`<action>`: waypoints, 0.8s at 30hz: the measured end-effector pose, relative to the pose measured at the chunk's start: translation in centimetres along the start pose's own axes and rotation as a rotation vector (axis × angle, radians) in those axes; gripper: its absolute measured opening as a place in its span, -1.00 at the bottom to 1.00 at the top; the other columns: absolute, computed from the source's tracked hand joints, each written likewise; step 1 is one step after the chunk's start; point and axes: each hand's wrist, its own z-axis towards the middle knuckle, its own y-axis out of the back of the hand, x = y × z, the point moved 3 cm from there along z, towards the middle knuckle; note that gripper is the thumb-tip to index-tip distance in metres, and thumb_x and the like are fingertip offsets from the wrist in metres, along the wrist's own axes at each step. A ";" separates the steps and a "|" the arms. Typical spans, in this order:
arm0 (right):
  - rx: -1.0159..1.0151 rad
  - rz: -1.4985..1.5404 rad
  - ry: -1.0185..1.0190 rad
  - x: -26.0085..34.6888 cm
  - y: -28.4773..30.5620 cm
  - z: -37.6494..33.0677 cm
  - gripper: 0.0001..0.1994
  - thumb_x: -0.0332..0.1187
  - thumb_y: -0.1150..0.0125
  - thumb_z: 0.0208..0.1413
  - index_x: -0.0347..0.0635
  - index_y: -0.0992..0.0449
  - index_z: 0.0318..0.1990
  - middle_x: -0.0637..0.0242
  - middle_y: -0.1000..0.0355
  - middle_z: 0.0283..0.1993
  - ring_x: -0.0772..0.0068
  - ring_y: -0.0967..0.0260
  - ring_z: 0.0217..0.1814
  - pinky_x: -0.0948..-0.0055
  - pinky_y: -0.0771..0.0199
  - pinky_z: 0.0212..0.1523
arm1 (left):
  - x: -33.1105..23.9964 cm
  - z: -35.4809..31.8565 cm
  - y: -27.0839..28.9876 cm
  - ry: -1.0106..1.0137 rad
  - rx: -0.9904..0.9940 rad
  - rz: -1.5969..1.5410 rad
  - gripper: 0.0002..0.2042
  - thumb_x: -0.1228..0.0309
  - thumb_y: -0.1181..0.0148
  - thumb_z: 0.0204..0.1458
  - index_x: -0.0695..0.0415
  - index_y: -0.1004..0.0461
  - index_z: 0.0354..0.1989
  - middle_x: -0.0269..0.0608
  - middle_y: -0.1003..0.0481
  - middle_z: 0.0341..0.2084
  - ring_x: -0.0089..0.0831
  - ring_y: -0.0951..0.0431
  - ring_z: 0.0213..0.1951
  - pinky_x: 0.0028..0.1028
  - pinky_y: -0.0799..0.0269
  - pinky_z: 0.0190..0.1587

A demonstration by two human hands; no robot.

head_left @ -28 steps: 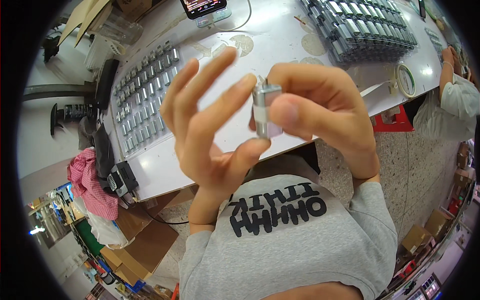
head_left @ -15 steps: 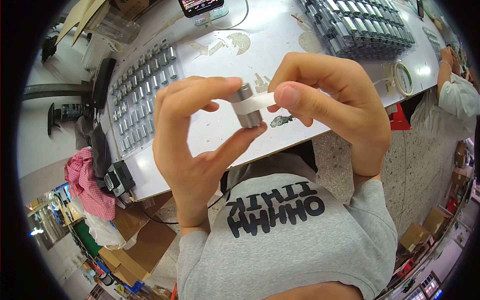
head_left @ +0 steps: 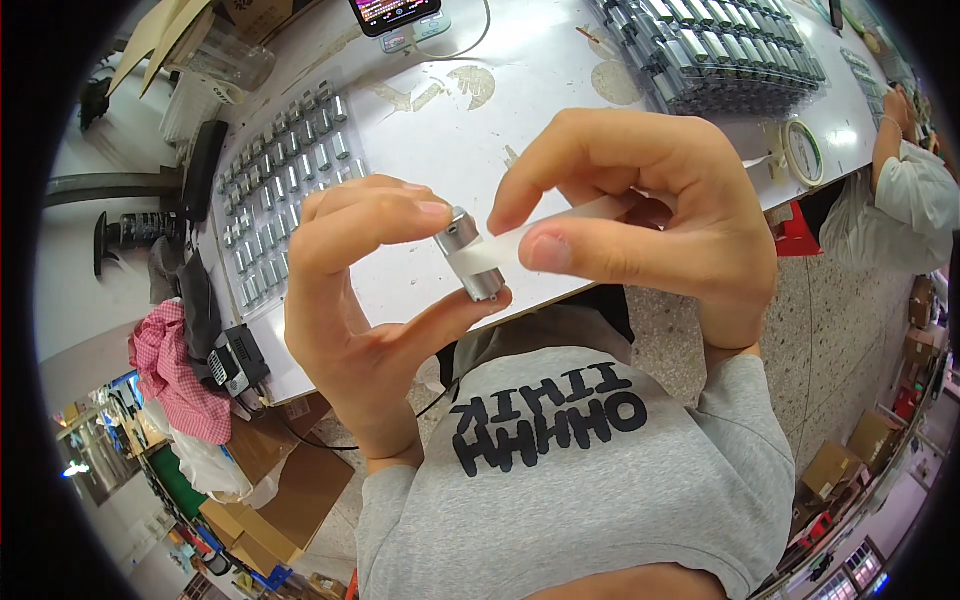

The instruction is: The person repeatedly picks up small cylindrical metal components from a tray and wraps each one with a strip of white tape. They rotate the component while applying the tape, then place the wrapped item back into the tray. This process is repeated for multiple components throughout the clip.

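Observation:
My left hand [head_left: 365, 290] pinches a small silver metal cylinder [head_left: 462, 240] between forefinger and thumb, held up close above the white table [head_left: 540, 80]. A strip of pale tape [head_left: 500, 250] runs across the cylinder's middle. My right hand [head_left: 650, 215] holds the tape's free end between thumb and forefinger and keeps it pulled out to the right. Both hands are close together in the middle of the head view.
A flat tray of several silver cylinders [head_left: 285, 180] lies at the left of the table, a dark tray full of similar parts [head_left: 730, 50] at the far right. A tape roll [head_left: 803, 150], a phone [head_left: 393, 12], a red cloth [head_left: 170, 370], another person's sleeve [head_left: 915, 195].
My left fingers, spread wide at first, have closed onto the cylinder. The tape strip now stretches further right in my right hand, and the cylinder has tilted.

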 end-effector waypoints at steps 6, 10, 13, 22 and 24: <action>-0.002 0.023 0.056 -0.7 0.1 0.1 -0.93 -0.49 -0.19 -0.14 -0.30 -0.46 -0.48 0.52 -0.25 -0.67 0.85 0.03 -0.68 0.73 0.20 -0.66 | 0.1 0.3 -0.2 -0.041 0.034 0.000 -0.50 0.45 -0.43 -0.62 0.12 -0.37 -0.36 -0.31 -0.44 -0.46 -0.40 -0.40 -0.31 -0.46 -0.27 -0.20; 0.022 0.098 -0.010 -0.3 0.2 0.0 -0.93 -0.48 -0.18 -0.12 -0.30 -0.45 -0.51 0.51 -0.28 -0.65 0.85 0.01 -0.67 0.74 0.18 -0.66 | 0.2 0.6 -0.4 -0.093 0.024 -0.058 -0.50 0.42 -0.44 -0.61 0.11 -0.36 -0.35 -0.29 -0.45 -0.50 -0.40 -0.41 -0.31 -0.45 -0.28 -0.21; 0.028 0.126 -0.024 -0.6 0.1 0.1 -0.92 -0.47 -0.18 -0.12 -0.30 -0.44 -0.51 0.51 -0.29 -0.63 0.86 0.00 -0.66 0.76 0.16 -0.65 | 0.5 0.4 -0.7 -0.087 -0.016 -0.126 -0.49 0.38 -0.44 -0.59 0.10 -0.35 -0.33 -0.27 -0.45 -0.54 -0.38 -0.42 -0.32 -0.44 -0.29 -0.21; 0.053 0.323 -0.036 -0.7 -0.7 0.2 -0.92 -0.46 -0.14 -0.07 -0.28 -0.41 -0.48 0.47 -0.33 -0.58 0.84 -0.07 -0.60 0.77 0.07 -0.64 | 2.3 -0.4 -1.7 -0.179 -0.037 -0.232 -0.41 0.12 -0.35 -0.34 0.17 -0.23 -0.18 -0.11 -0.36 -0.41 -0.25 -0.36 -0.27 -0.27 -0.24 -0.14; 0.020 0.290 0.069 -1.3 -0.3 0.0 -0.91 -0.44 -0.12 -0.04 -0.27 -0.40 -0.47 0.45 -0.35 -0.55 0.83 -0.09 -0.59 0.76 0.02 -0.63 | 2.6 -0.3 -2.7 -0.089 -0.102 -0.184 -0.43 0.07 -0.30 -0.29 0.18 -0.22 -0.19 -0.12 -0.33 -0.39 -0.30 -0.34 -0.27 -0.32 -0.26 -0.16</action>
